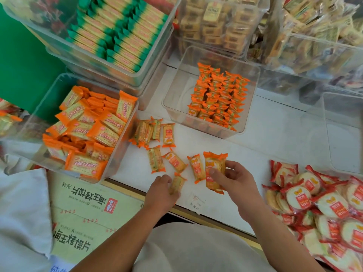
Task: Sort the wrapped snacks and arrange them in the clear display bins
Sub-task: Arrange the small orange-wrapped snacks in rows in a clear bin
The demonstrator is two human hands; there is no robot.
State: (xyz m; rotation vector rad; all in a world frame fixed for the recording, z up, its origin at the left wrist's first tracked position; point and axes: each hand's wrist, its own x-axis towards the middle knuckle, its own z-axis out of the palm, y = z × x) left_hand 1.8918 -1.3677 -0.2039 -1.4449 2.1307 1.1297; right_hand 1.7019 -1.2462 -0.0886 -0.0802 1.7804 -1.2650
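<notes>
Small orange-wrapped snack packs (156,146) lie loose on the white shelf top, in front of a clear bin (176,91) whose right half holds rows of the same packs standing on edge. My right hand (235,183) holds a small stack of these orange packs (213,167) above the shelf's front edge. My left hand (161,193) rests on the shelf with its fingers closed around one orange pack (177,184). One more loose pack (196,167) lies between my two hands.
A clear bin (49,107) of larger orange cracker packs stands at the left. Bins of green-edged (137,75) and yellow (216,26) snacks are stacked behind. Red-wrapped round rice crackers (322,209) pile at the right, beside an empty clear bin (334,154). A cardboard box (82,216) sits low left.
</notes>
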